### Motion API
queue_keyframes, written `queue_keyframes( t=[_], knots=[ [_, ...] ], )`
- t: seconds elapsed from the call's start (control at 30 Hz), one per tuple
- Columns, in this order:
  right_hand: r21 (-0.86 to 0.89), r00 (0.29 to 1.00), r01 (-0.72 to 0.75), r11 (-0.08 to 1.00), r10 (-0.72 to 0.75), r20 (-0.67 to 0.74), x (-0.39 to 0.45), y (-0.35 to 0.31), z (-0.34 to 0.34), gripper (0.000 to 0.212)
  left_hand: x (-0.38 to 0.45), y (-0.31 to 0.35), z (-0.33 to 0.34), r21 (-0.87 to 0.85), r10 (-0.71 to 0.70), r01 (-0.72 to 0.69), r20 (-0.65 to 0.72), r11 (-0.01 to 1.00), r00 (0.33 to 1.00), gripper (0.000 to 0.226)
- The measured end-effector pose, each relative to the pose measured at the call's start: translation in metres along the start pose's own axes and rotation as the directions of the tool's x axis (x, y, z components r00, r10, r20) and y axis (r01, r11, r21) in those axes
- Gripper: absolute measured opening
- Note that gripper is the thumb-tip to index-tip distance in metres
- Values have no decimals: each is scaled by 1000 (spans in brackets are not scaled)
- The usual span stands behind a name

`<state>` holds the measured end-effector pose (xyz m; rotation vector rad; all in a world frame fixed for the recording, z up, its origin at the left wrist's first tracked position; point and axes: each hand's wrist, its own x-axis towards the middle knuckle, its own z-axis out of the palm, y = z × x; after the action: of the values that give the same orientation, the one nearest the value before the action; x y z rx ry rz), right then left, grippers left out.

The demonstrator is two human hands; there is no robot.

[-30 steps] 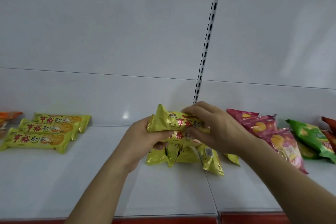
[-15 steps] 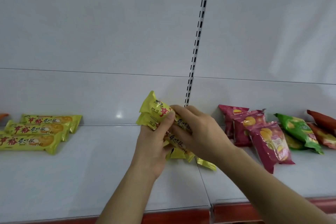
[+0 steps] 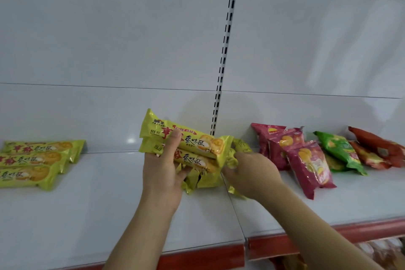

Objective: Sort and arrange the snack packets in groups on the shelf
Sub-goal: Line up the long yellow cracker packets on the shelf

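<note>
Two long yellow foil biscuit packets (image 3: 188, 147) are gripped, stacked, by the left hand (image 3: 162, 173); another yellow packet (image 3: 235, 155) beside them is grasped by the right hand (image 3: 252, 173) above the white shelf (image 3: 87, 215).

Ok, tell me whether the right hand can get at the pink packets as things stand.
Probably yes: the right hand grips only a small yellow packet, and the pink packets lie just beside it on the shelf with nothing between.
</note>
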<state>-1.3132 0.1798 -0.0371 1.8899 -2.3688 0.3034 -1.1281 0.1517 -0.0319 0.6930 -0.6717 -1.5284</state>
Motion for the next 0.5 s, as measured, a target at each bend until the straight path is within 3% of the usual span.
queue_keyframes(
  t=[0.1,0.23,0.3,0.37,0.43,0.5],
  knots=[
    [-111,996,-72,991,77,46,0,-10,8,46,-2,-2,-1,20,5,-5,-13,1000,1000,62],
    [-98,994,-95,991,100,51,-4,-17,3,43,-5,-2,-7,20,23,-21,-58,1000,998,56],
    [-13,991,-130,991,130,-42,-8,-11,-11,33,-7,1,-10,9,30,-29,-72,1000,997,53],
    [204,979,-124,971,153,-136,-14,-2,-31,24,-9,3,-13,-23,33,-35,-94,999,995,48],
    [565,986,-7,825,99,-132,-21,5,-50,9,-13,4,-13,-43,47,-52,-123,998,991,46],
    [883,996,81,462,-66,-58,-30,1,-64,17,-17,3,-11,-47,56,-64,-151,997,987,44]
  ],
)
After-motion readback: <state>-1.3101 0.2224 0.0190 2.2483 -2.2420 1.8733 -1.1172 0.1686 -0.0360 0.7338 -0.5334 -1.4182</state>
